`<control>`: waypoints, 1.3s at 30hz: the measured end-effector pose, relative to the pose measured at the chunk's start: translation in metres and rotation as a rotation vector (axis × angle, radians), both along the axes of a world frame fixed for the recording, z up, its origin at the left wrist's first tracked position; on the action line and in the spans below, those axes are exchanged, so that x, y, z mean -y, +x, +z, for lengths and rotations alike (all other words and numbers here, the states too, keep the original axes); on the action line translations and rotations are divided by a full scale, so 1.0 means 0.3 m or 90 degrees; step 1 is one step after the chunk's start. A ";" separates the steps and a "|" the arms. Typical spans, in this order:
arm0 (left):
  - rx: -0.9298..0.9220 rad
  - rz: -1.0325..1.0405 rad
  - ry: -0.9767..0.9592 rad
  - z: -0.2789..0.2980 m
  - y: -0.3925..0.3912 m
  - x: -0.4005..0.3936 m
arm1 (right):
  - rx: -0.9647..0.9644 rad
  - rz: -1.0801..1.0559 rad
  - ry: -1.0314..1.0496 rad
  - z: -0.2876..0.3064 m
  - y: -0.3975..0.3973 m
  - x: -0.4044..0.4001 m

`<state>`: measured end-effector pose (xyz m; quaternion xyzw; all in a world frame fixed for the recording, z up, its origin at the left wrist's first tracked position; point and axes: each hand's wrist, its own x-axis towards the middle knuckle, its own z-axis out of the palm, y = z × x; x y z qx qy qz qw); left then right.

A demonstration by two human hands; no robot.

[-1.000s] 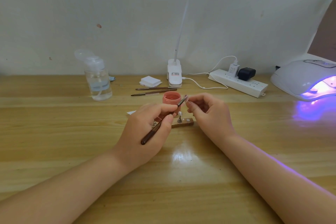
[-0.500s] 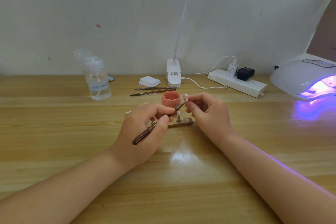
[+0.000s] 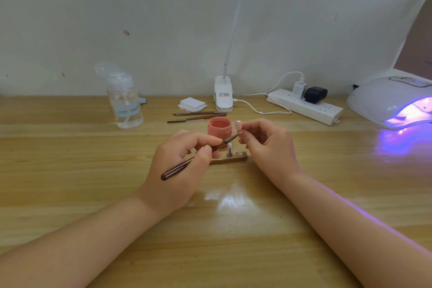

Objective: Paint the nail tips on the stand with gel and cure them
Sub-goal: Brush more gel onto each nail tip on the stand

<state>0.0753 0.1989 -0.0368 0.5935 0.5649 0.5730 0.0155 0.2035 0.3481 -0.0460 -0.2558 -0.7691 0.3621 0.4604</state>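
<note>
Fingers of the left hand [image 3: 180, 166] pinch a brush [image 3: 198, 155], whose tip has dropped from beside the nail tip [image 3: 238, 125] to just below it. The right hand [image 3: 266, 145] pinches that tip's peg, raised in front of the open gel pot [image 3: 219, 128]. The stroke seems finished. Another tip stands on the wooden stand [image 3: 233, 158]; the lit lamp [image 3: 392, 100] waits far right.

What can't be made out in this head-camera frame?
- Left end of the stand: hidden behind the left hand.
- Brush bristles against the nail tip: too small to judge contact.
- Right hand grip under the tip: hidden by its own fingers.
- Curing lamp: cut off by the right edge.
</note>
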 end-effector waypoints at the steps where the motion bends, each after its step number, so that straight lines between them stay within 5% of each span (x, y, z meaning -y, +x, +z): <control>1: -0.013 0.008 0.012 0.003 0.000 0.001 | 0.004 -0.002 0.009 -0.001 -0.001 0.000; 8: -0.102 0.056 0.024 0.009 0.007 -0.006 | 0.020 -0.041 0.132 -0.002 -0.003 0.010; 24: -0.097 0.048 -0.001 0.016 0.005 -0.002 | 0.014 -0.050 0.129 -0.006 -0.005 0.009; 34: 0.107 -0.032 0.021 0.017 0.008 0.001 | -0.007 -0.009 0.061 -0.006 -0.008 0.009; 39: 0.113 -0.051 -0.011 0.006 0.000 -0.003 | -0.003 0.002 0.061 -0.004 -0.004 0.011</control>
